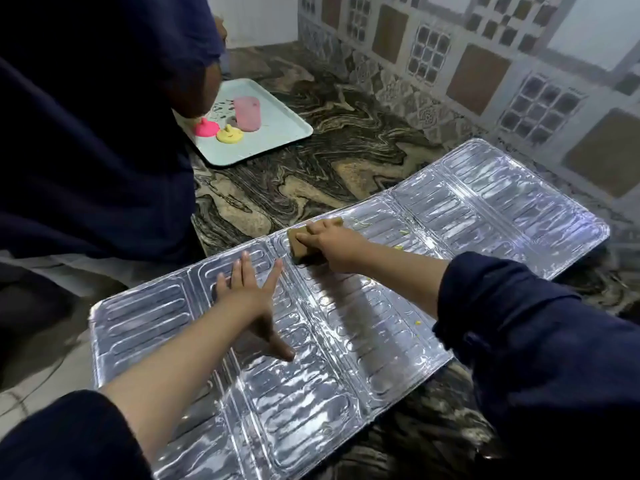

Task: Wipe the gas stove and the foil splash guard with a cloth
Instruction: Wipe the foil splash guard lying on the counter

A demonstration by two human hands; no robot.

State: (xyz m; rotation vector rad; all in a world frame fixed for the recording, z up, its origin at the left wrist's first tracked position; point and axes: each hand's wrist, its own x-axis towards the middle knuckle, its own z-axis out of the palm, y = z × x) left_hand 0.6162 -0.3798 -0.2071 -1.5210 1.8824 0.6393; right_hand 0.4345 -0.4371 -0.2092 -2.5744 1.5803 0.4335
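Foil splash guard (346, 323) lies unfolded and flat on the marbled counter (346, 150), running from the lower left of the frame to the right middle, with yellowish crumbs scattered on its right panels. My left hand (252, 292) presses flat on it near the centre, fingers spread and straight, while my right hand (332, 244) grips a tan folded cloth (304, 242) against the foil just above. At upper left a pale blue tray (277, 133) holds a pink cup (246, 113) lying on its side and pink and yellow lids, beside another person in dark clothing (86, 133).
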